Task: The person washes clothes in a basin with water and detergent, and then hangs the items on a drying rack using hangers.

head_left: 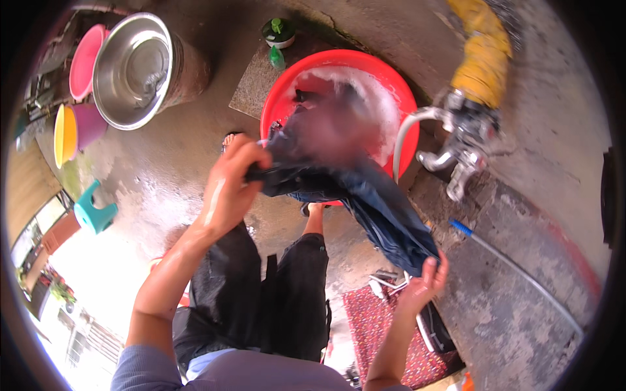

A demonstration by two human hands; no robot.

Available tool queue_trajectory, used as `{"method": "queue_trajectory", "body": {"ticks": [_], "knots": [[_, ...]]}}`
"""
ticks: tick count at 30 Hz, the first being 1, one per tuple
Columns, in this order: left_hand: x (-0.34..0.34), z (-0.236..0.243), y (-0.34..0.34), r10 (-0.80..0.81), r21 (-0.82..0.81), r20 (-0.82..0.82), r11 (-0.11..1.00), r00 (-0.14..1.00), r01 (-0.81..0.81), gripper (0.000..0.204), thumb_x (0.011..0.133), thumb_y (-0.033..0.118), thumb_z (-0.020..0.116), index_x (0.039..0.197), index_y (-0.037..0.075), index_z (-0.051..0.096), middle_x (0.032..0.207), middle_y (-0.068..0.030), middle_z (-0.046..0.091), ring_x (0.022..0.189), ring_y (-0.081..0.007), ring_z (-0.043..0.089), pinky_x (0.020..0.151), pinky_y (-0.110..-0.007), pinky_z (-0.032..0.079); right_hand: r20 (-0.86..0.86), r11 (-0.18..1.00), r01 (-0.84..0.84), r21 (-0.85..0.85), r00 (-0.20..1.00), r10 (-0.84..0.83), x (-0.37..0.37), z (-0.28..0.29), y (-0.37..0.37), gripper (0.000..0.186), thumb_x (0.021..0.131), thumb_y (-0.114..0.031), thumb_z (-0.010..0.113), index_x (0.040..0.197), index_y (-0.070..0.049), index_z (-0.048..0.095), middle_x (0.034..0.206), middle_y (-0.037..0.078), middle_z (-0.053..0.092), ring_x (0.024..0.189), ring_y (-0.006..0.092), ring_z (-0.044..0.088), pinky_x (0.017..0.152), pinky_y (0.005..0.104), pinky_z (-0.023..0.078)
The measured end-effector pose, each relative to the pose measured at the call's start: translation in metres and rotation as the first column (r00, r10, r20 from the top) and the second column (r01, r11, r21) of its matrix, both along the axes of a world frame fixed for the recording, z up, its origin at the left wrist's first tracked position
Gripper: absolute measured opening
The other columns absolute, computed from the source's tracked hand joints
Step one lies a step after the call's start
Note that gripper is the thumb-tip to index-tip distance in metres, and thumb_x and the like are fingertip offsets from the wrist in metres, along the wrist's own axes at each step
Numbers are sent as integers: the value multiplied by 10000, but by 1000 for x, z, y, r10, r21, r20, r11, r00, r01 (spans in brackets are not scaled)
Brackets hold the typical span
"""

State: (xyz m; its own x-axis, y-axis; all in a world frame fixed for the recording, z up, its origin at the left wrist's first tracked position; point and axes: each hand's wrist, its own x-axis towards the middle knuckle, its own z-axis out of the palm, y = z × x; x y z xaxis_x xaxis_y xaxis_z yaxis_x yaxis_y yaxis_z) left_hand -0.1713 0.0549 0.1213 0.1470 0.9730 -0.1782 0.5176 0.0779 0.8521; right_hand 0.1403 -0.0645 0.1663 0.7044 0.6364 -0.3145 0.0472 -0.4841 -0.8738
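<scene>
Nearest, the person's dark trousers [228,287] spread below the arms, and a red speckled mat [362,319] lies on the ground to the right. The left hand [238,173] is clenched on one end of a dark, wet-looking garment [388,212]; the right hand [425,281] grips the other end, fingers curled at its edge. The garment stretches between them across the near side of a red basin [409,107], part of it over the white suds [385,98] inside; its middle is too blurred to read.

The right end looks the likelier to get away: it seems held near the fingertips, outside the rim, and soapy cloth could slide free and land on the mat or the wet floor [173,179]. A hard pull with cloth caught on the rim might drag the basin or slop suds out. Drips near the feet could make the footing slick.

Just right of the basin, a pale spout [402,133] curves down from the metal taps [464,153]; a wide swing that way might snag the cloth. A grey hose [521,274] lies beyond the right hand.

Farther off, a green bottle [277,58] stands close to the basin's far left side, where a jolt could topple it. A steel tub [167,42] and a pink basin [85,65] are well apart to the left.
</scene>
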Motion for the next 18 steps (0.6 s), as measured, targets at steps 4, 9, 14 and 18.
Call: {"method": "queue_trajectory", "body": {"ticks": [4,9,14,18], "knots": [[-42,6,-21,52,68,-264,997,963,-35,241,559,-139,508,676,31,383,693,-101,402,610,-270,443,540,-298,368,403,916,-297,-268,830,387,49,11,-30,299,689,103,459,946,11,580,956,59,579,900,145,531,792,260,411],[-21,-27,-26,310,47,-291,950,905,-310,247,522,-159,445,648,32,353,667,-97,407,585,-248,424,525,-276,350,378,972,-232,-22,899,223,20,-27,11,215,732,72,502,924,13,580,891,80,548,838,173,510,749,259,386],[23,3,-7,-76,224,52,972,996,63,297,461,-111,509,633,75,353,739,-98,451,702,-256,470,635,-289,398,430,738,-651,181,727,536,-22,8,32,186,645,14,626,812,-68,629,932,62,505,835,214,475,727,314,371],[64,62,-41,-27,-165,588,974,808,153,307,590,-70,619,657,109,379,854,-80,468,787,-229,489,728,-266,379,292,540,-821,185,571,767,-84,36,41,384,641,-131,688,1002,-132,557,1163,117,379,1022,307,410,851,433,339]]}}
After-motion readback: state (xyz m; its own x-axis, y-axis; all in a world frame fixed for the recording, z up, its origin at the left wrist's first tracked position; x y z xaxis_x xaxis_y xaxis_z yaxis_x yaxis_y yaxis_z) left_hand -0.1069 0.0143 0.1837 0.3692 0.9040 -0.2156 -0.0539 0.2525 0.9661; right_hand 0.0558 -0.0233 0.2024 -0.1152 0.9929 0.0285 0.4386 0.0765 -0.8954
